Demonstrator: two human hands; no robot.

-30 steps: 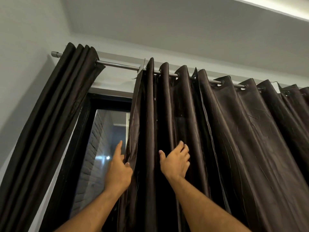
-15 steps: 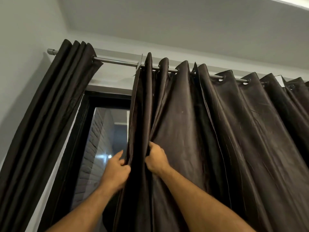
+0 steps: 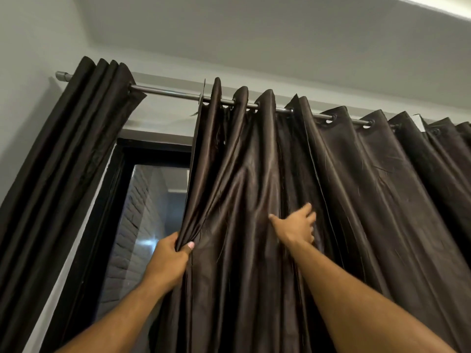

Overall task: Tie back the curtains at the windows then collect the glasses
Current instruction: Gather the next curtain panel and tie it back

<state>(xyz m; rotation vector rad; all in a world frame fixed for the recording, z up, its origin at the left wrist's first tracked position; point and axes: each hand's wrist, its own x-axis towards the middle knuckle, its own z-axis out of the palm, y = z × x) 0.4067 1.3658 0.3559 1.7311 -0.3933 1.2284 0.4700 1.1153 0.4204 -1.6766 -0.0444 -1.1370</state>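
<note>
Since half a second ago our right hand (image 3: pixel 297 226) has let go and reached rightward, fingers spread flat on the next fold to gather it. Our left hand (image 3: pixel 171 253) pinches the curtain (image 3: pixel 254 179) edge, keeping collected pleats bunched beside the window (image 3: pixel 147 212), under the rod (image 3: pixel 168 92).

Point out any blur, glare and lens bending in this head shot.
Head view: the right hand is smeared by motion blur at the fingers, while the left hand gripping the curtain edge is sharper; the window glass carries a pale reflection; a bright strip glows at the top right of the ceiling; the wide lens makes the curtain rod slope down to the right.
</note>
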